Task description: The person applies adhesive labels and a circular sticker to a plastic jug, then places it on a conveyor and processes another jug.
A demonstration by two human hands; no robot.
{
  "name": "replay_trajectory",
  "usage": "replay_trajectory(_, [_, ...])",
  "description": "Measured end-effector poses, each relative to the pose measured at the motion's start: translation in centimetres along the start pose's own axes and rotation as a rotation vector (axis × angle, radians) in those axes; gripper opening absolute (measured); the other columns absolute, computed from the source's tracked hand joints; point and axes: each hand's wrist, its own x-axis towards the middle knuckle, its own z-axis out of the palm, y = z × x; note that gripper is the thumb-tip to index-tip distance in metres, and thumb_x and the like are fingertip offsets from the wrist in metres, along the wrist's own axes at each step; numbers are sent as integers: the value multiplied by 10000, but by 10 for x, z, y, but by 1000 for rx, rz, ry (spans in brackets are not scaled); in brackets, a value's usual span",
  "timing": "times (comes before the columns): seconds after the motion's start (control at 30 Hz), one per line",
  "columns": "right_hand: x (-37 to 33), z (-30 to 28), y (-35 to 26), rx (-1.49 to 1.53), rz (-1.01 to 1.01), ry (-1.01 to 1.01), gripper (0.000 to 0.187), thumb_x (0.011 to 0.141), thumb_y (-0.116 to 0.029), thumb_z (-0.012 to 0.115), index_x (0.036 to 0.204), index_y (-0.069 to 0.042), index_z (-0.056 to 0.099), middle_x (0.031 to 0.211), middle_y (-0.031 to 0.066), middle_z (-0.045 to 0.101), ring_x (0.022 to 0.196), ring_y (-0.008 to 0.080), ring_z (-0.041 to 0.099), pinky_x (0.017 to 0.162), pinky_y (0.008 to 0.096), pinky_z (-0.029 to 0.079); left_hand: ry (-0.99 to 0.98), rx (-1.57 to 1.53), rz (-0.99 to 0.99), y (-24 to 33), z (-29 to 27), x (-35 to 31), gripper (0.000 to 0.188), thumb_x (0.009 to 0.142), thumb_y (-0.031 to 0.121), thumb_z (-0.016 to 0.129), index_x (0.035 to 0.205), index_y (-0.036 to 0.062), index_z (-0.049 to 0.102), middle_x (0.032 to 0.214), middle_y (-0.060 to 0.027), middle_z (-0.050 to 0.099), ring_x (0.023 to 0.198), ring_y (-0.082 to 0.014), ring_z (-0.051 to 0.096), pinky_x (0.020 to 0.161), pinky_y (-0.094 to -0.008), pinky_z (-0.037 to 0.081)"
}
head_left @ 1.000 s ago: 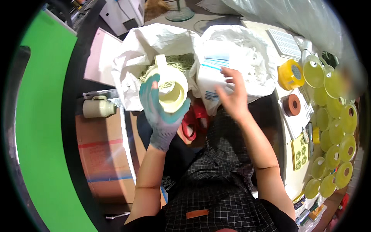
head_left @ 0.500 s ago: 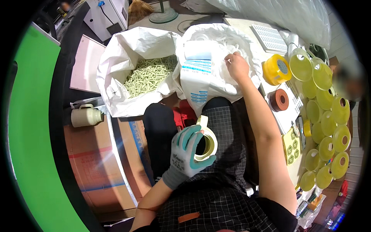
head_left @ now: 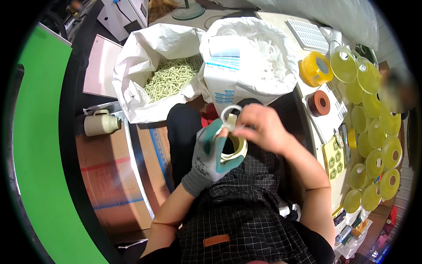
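My left hand point(head_left: 205, 154), in a grey and teal work glove, is wrapped round a pale green hollow plastic part point(head_left: 241, 149) with a round opening, held above my lap. My bare right hand point(head_left: 266, 128) is at the part's far end, fingers bent together and slightly blurred. A thin white plastic ring point(head_left: 225, 112) stands up at its fingertips, beside the far end of the green part. Whether the ring touches the part is hidden by the fingers. Beyond my knees, a white sack point(head_left: 281, 86) holds many similar white rings.
Left of it, another white sack point(head_left: 132, 103) holds small pale green pieces. A pale green jug point(head_left: 100, 123) lies on cardboard boxes point(head_left: 110, 176). On the right-hand table are yellow tape point(head_left: 310, 72), a brown roll point(head_left: 317, 104) and several stacked translucent yellow cups point(head_left: 373, 163).
My right hand has come back from the sack of rings to the green part, now with a white ring. My left hand still holds the part, slightly turned.
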Motion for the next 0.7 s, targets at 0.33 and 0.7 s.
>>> replay_trajectory(0.33, [-30, 31, -30, -313, -208, -72, 462, 759, -483, 826, 947, -78, 712, 1010, 11, 682, 898, 249, 582, 761, 390, 476, -266, 88, -23, -19, -25, 7, 445, 796, 487, 808, 1022, 116, 709, 1161, -65, 593, 1164, -354, 570, 987, -523, 493])
replay_trajectory(0.7, [-31, 56, -24, -214, -196, 15, 401, 680, -366, 858, 830, -67, 636, 854, 50, 556, 790, 273, 528, 700, 383, 516, -298, 399, -39, 6, -34, 17, 384, 920, 359, 739, 1134, 44, 693, 1079, -117, 608, 1184, -319, 559, 1142, -637, 393])
